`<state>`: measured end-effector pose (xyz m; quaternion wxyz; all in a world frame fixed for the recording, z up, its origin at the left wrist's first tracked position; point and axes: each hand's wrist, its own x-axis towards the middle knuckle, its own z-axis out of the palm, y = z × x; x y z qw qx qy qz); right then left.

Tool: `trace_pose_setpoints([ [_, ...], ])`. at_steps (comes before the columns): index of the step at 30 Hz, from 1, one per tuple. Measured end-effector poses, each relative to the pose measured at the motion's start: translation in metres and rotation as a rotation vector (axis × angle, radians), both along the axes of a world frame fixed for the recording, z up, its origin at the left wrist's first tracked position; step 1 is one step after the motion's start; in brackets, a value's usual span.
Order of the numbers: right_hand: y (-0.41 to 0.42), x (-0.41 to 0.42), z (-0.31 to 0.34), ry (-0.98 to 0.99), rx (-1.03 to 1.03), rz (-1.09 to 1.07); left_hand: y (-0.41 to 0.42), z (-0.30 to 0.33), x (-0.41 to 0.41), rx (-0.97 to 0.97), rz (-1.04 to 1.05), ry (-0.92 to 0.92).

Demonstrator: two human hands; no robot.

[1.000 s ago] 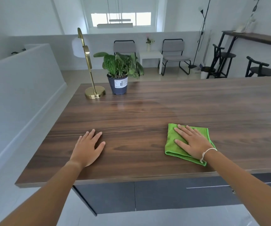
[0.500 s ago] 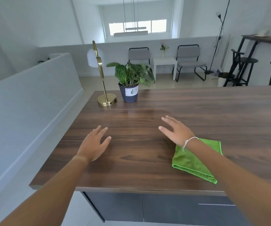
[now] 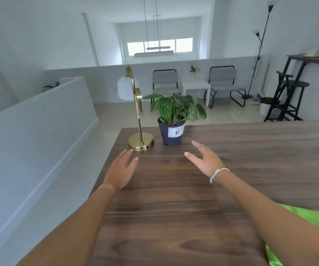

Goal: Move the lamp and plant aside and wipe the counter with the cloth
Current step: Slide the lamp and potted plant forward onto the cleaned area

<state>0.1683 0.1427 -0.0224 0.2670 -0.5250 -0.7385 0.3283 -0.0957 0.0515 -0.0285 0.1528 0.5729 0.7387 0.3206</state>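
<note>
A brass lamp (image 3: pixel 140 140) with a white shade stands at the far left corner of the dark wooden counter (image 3: pixel 193 217). Right beside it sits a green plant in a dark pot (image 3: pixel 172 131). My left hand (image 3: pixel 121 170) hovers open just in front of the lamp's round base, touching nothing. My right hand (image 3: pixel 205 160) is open too, a short way in front and to the right of the pot. The green cloth (image 3: pixel 308 219) lies flat on the counter at the lower right, partly hidden under my right forearm.
The counter's left edge drops off beside a low white wall (image 3: pixel 39 141). Beyond the far edge are two grey chairs (image 3: pixel 224 83), a small white table (image 3: pixel 196 87), and black stools (image 3: pixel 287 96) under a high table at the right.
My right hand let go of the cloth and moved forward toward the plant. My left hand lifted off the counter and moved toward the lamp. The view shifted closer to both.
</note>
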Motion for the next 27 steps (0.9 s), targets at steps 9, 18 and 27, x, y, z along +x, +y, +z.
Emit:
trace_pose_setpoints([
  [9,0.045,-0.057,-0.017,0.117,-0.011,-0.108,0.076,0.006,-0.039,0.158,-0.067,-0.362],
  [18,0.084,-0.077,-0.024,0.22,0.009,-0.206,0.125,0.016,-0.045,0.154,-0.104,-0.527],
  [27,0.118,-0.085,-0.043,0.287,-0.044,-0.176,0.157,-0.015,-0.032,0.086,-0.029,-0.524],
])
